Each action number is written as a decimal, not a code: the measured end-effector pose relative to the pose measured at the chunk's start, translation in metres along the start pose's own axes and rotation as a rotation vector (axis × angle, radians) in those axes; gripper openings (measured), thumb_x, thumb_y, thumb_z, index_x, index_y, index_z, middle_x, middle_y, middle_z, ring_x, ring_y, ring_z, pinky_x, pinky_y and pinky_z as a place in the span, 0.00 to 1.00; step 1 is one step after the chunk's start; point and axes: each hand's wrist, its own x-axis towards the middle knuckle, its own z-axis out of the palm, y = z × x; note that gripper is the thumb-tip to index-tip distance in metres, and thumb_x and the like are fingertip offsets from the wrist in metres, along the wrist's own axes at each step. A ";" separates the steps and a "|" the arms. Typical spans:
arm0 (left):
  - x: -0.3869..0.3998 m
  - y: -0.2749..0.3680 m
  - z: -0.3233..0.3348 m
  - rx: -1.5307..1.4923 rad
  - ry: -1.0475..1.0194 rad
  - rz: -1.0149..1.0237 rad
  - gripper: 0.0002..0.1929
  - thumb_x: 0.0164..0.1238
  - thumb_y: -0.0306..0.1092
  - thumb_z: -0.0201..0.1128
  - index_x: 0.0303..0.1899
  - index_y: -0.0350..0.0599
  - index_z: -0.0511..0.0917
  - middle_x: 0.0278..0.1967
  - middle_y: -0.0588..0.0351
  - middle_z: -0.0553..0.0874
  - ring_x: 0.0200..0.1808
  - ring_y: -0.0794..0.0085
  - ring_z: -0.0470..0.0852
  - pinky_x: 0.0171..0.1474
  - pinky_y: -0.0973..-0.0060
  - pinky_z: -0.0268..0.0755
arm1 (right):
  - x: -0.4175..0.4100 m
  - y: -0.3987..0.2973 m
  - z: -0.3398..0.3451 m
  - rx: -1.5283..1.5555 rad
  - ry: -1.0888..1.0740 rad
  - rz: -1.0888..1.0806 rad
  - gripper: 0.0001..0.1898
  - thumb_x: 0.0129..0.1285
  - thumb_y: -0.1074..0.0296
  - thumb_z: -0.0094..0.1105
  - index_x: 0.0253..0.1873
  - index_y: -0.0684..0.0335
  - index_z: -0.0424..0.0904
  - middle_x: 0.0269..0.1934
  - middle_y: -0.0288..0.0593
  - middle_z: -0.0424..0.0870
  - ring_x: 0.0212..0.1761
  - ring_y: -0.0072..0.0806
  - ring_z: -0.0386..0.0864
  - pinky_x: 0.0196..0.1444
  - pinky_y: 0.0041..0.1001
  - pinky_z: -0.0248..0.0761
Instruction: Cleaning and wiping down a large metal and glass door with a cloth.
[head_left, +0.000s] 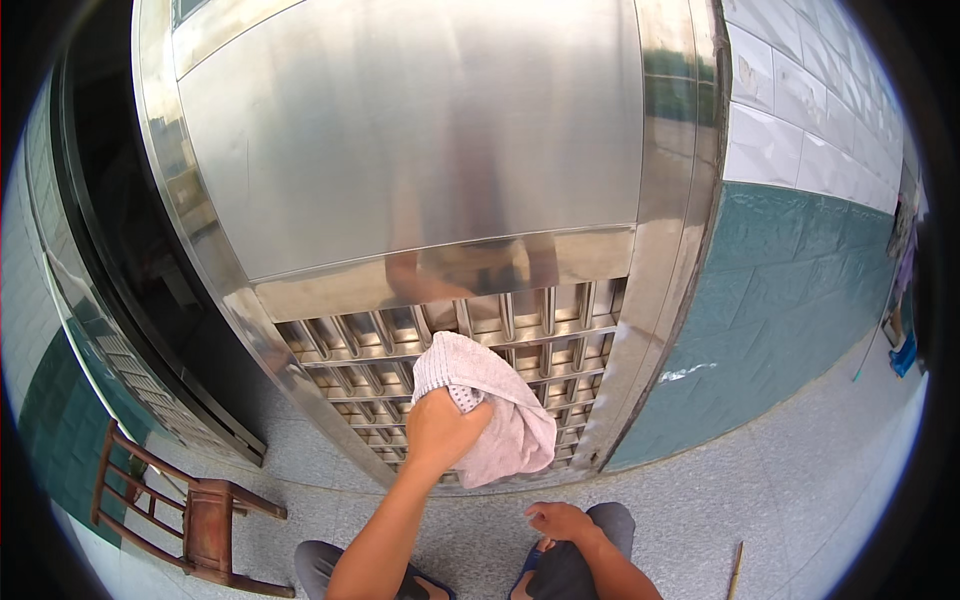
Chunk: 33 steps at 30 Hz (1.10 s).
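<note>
My left hand (442, 431) grips a pale pink cloth (506, 427) with a dotted, striped border, in front of the lower grille (506, 319) of a stainless steel door (420, 165). The cloth hangs to the right of the fist and hides part of the grille's bars; whether it touches them cannot be told. My right hand (561, 519) rests by my right knee with its fingers loosely bent, holding nothing. A smooth metal panel lies above the grille and reflects an arm.
A small wooden chair (206, 525) lies on the tiled floor (697, 487) at left, beside a dark doorway (180, 300). Green and white wall tiles (787, 285) flank the door at right. A thin stick (736, 570) is on the floor at lower right.
</note>
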 end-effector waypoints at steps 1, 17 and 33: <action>-0.007 -0.004 0.003 -0.121 0.036 0.026 0.21 0.55 0.45 0.70 0.39 0.32 0.87 0.37 0.37 0.90 0.40 0.47 0.90 0.47 0.58 0.80 | 0.001 0.004 0.001 -0.010 0.038 -0.026 0.19 0.69 0.54 0.59 0.62 0.52 0.82 0.49 0.49 0.90 0.50 0.43 0.88 0.54 0.37 0.79; -0.087 -0.133 0.040 -1.494 0.014 -0.444 0.23 0.64 0.22 0.62 0.62 0.38 0.74 0.53 0.48 0.85 0.54 0.58 0.87 0.56 0.60 0.83 | -0.049 -0.090 0.013 0.511 0.519 -0.448 0.19 0.73 0.58 0.66 0.60 0.64 0.82 0.57 0.45 0.83 0.42 0.23 0.81 0.37 0.20 0.74; -0.051 -0.118 -0.014 -1.460 0.021 -0.175 0.33 0.66 0.28 0.72 0.70 0.38 0.67 0.59 0.48 0.82 0.60 0.63 0.83 0.63 0.66 0.77 | -0.024 -0.251 -0.126 1.336 0.316 -0.797 0.39 0.72 0.73 0.53 0.83 0.67 0.44 0.82 0.50 0.54 0.83 0.41 0.56 0.81 0.40 0.52</action>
